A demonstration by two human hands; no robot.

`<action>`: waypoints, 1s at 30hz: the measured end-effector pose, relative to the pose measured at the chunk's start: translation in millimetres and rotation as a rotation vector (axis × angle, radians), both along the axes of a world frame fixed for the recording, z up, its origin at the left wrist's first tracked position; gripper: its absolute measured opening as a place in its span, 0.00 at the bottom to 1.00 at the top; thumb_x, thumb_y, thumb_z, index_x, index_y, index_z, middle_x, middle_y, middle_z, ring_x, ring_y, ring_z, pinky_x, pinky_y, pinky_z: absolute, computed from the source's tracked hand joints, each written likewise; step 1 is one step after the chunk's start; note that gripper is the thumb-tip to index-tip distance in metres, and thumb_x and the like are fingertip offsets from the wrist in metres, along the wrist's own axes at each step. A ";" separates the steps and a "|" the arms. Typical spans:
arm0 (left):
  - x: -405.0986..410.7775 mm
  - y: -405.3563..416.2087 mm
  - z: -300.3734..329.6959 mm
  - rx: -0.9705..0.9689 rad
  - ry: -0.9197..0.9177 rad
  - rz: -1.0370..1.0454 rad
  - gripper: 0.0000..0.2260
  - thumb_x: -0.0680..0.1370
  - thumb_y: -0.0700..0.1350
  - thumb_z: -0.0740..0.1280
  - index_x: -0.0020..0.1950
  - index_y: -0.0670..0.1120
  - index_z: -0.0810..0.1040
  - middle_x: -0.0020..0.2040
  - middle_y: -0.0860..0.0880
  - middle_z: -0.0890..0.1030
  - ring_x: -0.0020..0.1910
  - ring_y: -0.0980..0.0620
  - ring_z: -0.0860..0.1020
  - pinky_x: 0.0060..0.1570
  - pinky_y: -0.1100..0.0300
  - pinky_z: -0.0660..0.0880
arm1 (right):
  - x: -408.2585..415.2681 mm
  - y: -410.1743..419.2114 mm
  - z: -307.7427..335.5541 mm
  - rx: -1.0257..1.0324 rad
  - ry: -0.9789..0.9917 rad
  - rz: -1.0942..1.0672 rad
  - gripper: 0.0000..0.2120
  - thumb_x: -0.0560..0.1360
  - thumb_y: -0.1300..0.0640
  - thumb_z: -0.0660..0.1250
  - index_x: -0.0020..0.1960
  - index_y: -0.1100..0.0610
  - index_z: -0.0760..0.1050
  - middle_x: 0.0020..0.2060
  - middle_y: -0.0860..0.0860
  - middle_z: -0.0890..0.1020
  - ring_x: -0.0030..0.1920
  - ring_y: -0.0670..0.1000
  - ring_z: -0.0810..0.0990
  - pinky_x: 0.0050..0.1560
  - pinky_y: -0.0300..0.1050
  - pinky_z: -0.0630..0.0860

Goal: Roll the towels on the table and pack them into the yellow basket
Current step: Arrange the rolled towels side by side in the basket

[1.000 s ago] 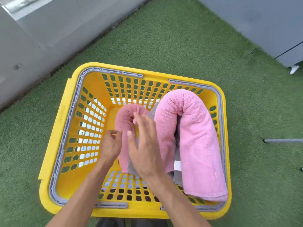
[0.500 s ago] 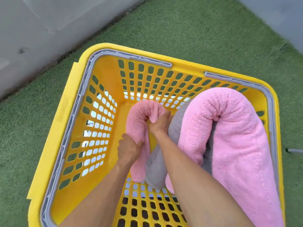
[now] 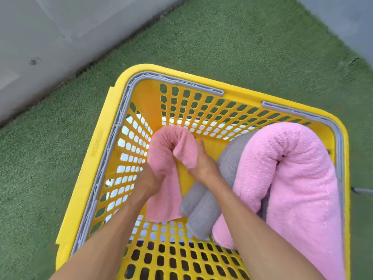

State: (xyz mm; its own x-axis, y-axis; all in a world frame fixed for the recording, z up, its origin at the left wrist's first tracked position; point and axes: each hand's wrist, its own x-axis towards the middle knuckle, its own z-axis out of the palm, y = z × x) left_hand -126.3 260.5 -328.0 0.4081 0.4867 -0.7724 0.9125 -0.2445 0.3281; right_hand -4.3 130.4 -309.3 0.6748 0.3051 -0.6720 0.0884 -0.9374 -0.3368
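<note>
Hands [image 3: 149, 178] [image 3: 202, 165] grip a bent, loosely rolled small pink towel [image 3: 165, 178] inside the yellow basket [image 3: 101, 158].

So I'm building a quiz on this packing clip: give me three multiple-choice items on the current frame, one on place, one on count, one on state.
1. Where does the grey towel lie?
A. Between the two pink towels
B. On the grass
C. Over the rim

2. How many towels are in the basket?
A. One
B. Two
C. Three

3. What is the left hand doing?
A. Hanging idle
B. Gripping the small pink towel
C. Lifting the basket

Answers: 1 A, the grey towel sits between the small pink towel and big pink towel. 2 C, three lie inside the basket. 3 B, the left hand grips it.
</note>
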 end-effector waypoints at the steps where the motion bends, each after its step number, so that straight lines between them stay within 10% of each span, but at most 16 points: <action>1: -1.6 0.0 0.2 -0.001 0.005 -0.018 0.34 0.77 0.53 0.67 0.73 0.36 0.57 0.67 0.35 0.70 0.64 0.36 0.72 0.56 0.50 0.70 | -2.7 1.2 -3.2 -0.142 -0.015 0.066 0.50 0.71 0.58 0.72 0.77 0.58 0.38 0.67 0.63 0.69 0.68 0.64 0.68 0.65 0.52 0.67; 5: -4.4 2.2 -4.2 -0.038 0.008 -0.100 0.41 0.73 0.54 0.72 0.75 0.39 0.53 0.69 0.37 0.69 0.65 0.38 0.71 0.57 0.51 0.70 | -7.0 2.3 -11.8 -0.346 -0.100 0.227 0.44 0.76 0.63 0.64 0.77 0.60 0.34 0.62 0.62 0.76 0.61 0.62 0.75 0.60 0.52 0.69; 12: 14.3 -4.5 10.0 0.043 0.088 -0.243 0.33 0.79 0.48 0.64 0.75 0.35 0.49 0.66 0.35 0.71 0.62 0.37 0.73 0.56 0.49 0.71 | 9.4 -25.6 11.0 0.213 0.136 0.100 0.48 0.73 0.48 0.70 0.76 0.39 0.35 0.73 0.52 0.68 0.67 0.60 0.71 0.63 0.53 0.71; 19: 19.5 -28.0 23.9 0.728 -0.288 -0.663 0.16 0.74 0.34 0.55 0.61 0.42 0.68 0.49 0.42 0.75 0.43 0.40 0.76 0.31 0.51 0.72 | -21.9 -13.7 5.5 -0.395 -0.202 0.510 0.48 0.73 0.52 0.68 0.77 0.64 0.38 0.54 0.56 0.82 0.57 0.57 0.79 0.71 0.53 0.56; 23: 47.5 -22.3 -1.6 0.680 -0.638 -1.056 0.20 0.74 0.39 0.59 0.66 0.45 0.71 0.63 0.41 0.77 0.60 0.38 0.77 0.47 0.47 0.78 | -18.1 -22.1 24.4 -0.384 -0.281 0.649 0.37 0.74 0.44 0.67 0.71 0.67 0.58 0.56 0.56 0.81 0.58 0.55 0.79 0.66 0.50 0.60; 30: 90.5 -24.1 -4.1 0.451 -0.352 -1.462 0.25 0.80 0.43 0.61 0.75 0.57 0.59 0.72 0.44 0.59 0.75 0.40 0.50 0.63 0.32 0.62 | -19.1 -38.5 47.9 -0.379 -0.208 0.805 0.20 0.78 0.41 0.59 0.58 0.54 0.78 0.57 0.55 0.81 0.63 0.55 0.71 0.72 0.53 0.52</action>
